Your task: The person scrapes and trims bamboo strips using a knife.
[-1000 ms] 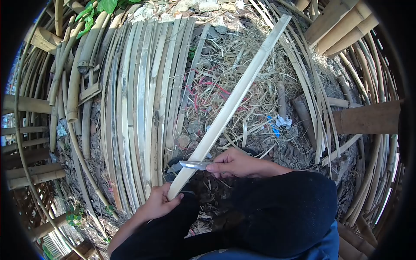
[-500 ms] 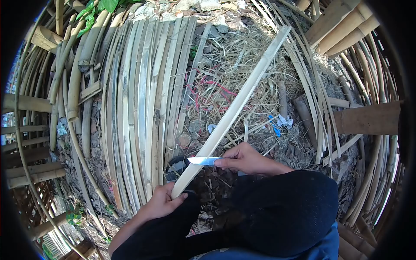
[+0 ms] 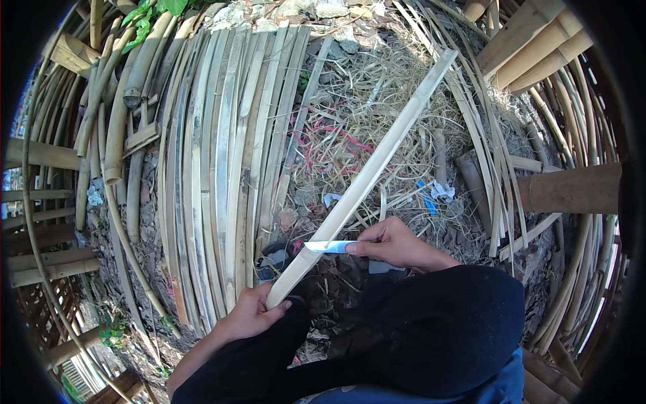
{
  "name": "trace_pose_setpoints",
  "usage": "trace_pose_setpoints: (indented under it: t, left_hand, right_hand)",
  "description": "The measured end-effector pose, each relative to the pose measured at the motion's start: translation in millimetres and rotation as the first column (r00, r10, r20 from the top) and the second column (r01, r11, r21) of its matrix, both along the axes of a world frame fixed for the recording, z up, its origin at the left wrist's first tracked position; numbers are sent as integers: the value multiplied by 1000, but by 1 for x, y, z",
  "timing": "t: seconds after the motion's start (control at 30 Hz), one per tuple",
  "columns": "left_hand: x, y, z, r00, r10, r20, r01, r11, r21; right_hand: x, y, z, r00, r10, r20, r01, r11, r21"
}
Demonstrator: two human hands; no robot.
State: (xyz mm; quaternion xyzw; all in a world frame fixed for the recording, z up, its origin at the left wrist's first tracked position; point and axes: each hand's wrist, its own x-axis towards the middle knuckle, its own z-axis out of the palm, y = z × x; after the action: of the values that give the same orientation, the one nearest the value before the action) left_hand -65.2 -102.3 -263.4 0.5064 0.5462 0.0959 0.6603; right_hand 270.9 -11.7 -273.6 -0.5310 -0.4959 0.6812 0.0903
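Note:
A long pale bamboo strip slants from lower left to upper right in front of me. My left hand is closed around its near end, beside my dark-clothed knee. In my right hand is a knife, its shiny blade pointing left and lying across the strip a little above the left hand. The knife's handle is mostly hidden inside the fingers.
Many split bamboo strips lie side by side on the left. Curly shavings and pink string cover the ground beyond. A blue scrap lies beside crumpled white paper. Thick bamboo poles stand at the right.
My right hand and the knife have shifted slightly right and up along the strip. The strip's far end has dipped a little to the right. My left hand keeps its hold.

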Motion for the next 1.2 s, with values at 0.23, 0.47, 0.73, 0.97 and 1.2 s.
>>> trace_pose_setpoints:
  t: [0.23, 0.47, 0.73, 0.97, 1.2]
  left_hand:
    - [-4, 2, 2, 999, -38, -29, 37, 999, -35]
    - [-5, 2, 4, 997, -43, -60, 41, 998, -44]
    - [-54, -43, -17, 997, 32, -66, -30, 999, 42]
    - [-24, -2, 2, 989, 124, -79, -135, 980, -149]
    - [0, 12, 6, 992, 61, -109, -72, 993, -94]
  right_hand:
    - [14, 6, -5, 995, -57, 80, 49, 994, 103]
    - [24, 12, 0, 994, -75, 85, 64, 990, 129]
    - [134, 66, 26, 625, -780, 32, 740, 605, 295]
    - [10, 20, -17, 984, -178, -12, 169, 906, 387]
    - [-56, -1, -26, 997, 53, 53, -74, 619, 782]
